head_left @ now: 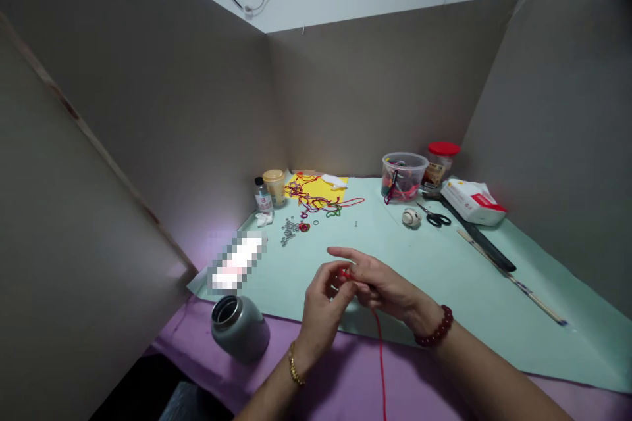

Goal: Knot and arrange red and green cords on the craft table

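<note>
"Down at the near edge of the mint-green paper sheet (459, 289), what are the fingers doing?"

"On my screen, the person's left hand (323, 309) is curled, its fingers (326, 273) clenched on a thin red cord (380, 358)."

"And the right hand (382, 283)?"

"It sits just beside the left, its fingers (345, 253) long and partly open by the cord. I can't tell whether they grip it. The cord drops from between the hands, over the purple cloth (345, 375)."

"Containers?"

"Toward the far wall, I see a clear plastic tub (402, 174) of tangled coloured cords, with a clear jar with a red lid (442, 168) just behind it. Left of the hands, a grey metal canister (240, 330) shows its round, dark mouth."
</note>
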`<action>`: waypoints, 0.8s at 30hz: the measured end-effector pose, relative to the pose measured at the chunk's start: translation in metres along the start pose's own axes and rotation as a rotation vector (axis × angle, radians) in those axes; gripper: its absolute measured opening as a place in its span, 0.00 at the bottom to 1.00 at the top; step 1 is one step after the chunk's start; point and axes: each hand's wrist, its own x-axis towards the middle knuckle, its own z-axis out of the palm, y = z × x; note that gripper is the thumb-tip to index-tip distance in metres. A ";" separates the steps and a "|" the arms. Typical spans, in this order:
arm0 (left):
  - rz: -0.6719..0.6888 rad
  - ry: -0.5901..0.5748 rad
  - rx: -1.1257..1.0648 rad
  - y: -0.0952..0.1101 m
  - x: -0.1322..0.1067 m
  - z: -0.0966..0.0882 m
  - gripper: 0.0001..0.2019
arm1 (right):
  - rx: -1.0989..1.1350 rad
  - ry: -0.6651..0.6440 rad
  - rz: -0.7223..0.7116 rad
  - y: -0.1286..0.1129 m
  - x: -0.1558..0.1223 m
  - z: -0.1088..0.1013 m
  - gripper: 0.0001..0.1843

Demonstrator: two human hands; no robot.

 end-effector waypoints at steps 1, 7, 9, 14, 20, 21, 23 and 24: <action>0.032 -0.004 0.027 0.000 0.000 0.000 0.12 | -0.015 -0.008 -0.001 0.001 0.000 -0.001 0.33; 0.192 0.034 0.135 -0.004 -0.001 -0.005 0.06 | -0.124 -0.036 -0.017 0.002 -0.001 -0.005 0.30; 0.233 0.048 0.163 -0.006 -0.001 -0.008 0.05 | -0.165 -0.035 -0.015 0.001 -0.001 -0.004 0.29; 0.409 0.037 0.332 -0.010 -0.001 -0.017 0.04 | -0.290 0.012 0.001 0.001 -0.001 0.000 0.24; 0.545 0.035 0.562 -0.009 -0.007 -0.021 0.06 | -0.437 0.067 -0.015 0.002 0.000 0.005 0.23; 0.549 0.037 0.586 -0.008 -0.007 -0.020 0.06 | -0.455 0.071 -0.016 0.002 0.000 0.005 0.23; 0.543 0.029 0.624 -0.008 -0.009 -0.020 0.07 | -0.494 0.077 -0.018 0.001 0.000 0.006 0.24; 0.535 0.019 0.639 -0.008 -0.009 -0.020 0.07 | -0.511 0.076 -0.016 0.001 0.000 0.006 0.24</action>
